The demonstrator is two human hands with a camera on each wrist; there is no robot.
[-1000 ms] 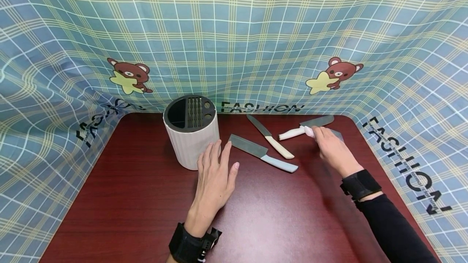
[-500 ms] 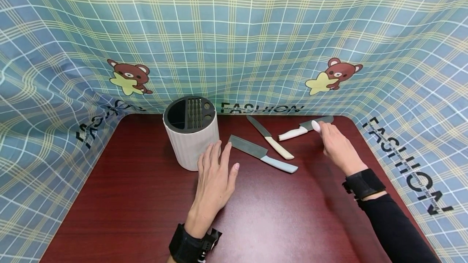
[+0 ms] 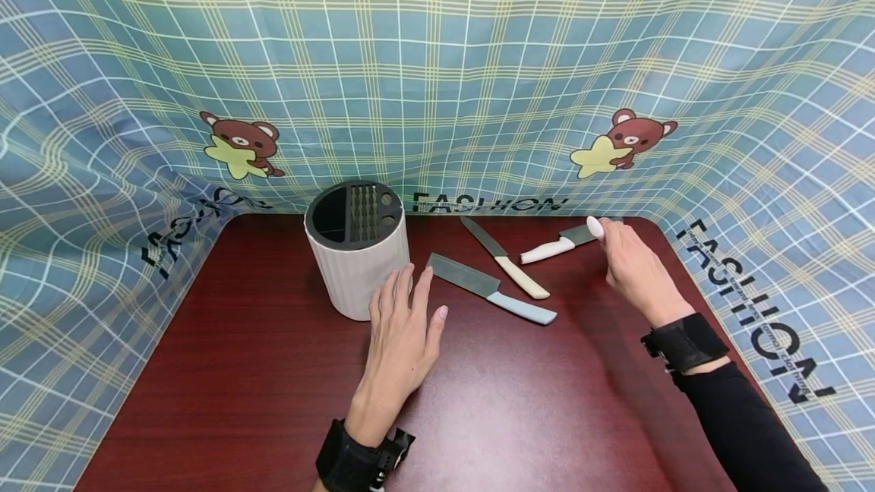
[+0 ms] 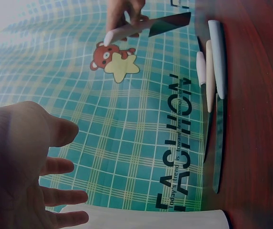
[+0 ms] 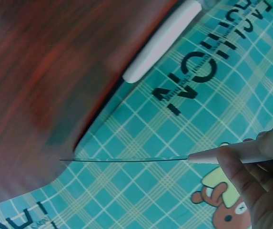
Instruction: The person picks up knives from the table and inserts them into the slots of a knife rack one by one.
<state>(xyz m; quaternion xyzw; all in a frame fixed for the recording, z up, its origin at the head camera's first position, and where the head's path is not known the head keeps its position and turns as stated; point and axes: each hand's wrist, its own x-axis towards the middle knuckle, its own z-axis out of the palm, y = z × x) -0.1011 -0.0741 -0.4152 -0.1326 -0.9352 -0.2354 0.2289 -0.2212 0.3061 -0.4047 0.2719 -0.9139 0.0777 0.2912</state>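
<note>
My right hand (image 3: pixel 636 268) grips a knife by its pinkish-white handle (image 3: pixel 595 228), raised above the table's far right. Its broad dark blade (image 4: pixel 170 24) points down toward the table in the left wrist view and shows edge-on in the right wrist view. In the head view the hand hides most of this knife. My left hand (image 3: pixel 403 344) has its fingers extended, fingertips right at the front of the white ribbed knife holder (image 3: pixel 358 279). Between the hands lie a blue-handled cleaver (image 3: pixel 465 275), a cream-handled knife (image 3: pixel 522 277) and a white-handled knife (image 3: pixel 547 250).
The holder's black top (image 3: pixel 330 217) has a wide opening, narrow slots and two round holes. A plaid cloth (image 3: pixel 437 82) rises behind and beside the dark red table (image 3: pixel 273 386). The white-handled knife's blade reaches behind the right hand in the head view.
My right hand has lifted the knife off the table and shifted slightly right; its blade no longer shows beside the hand in the head view. The left hand stays in place.
</note>
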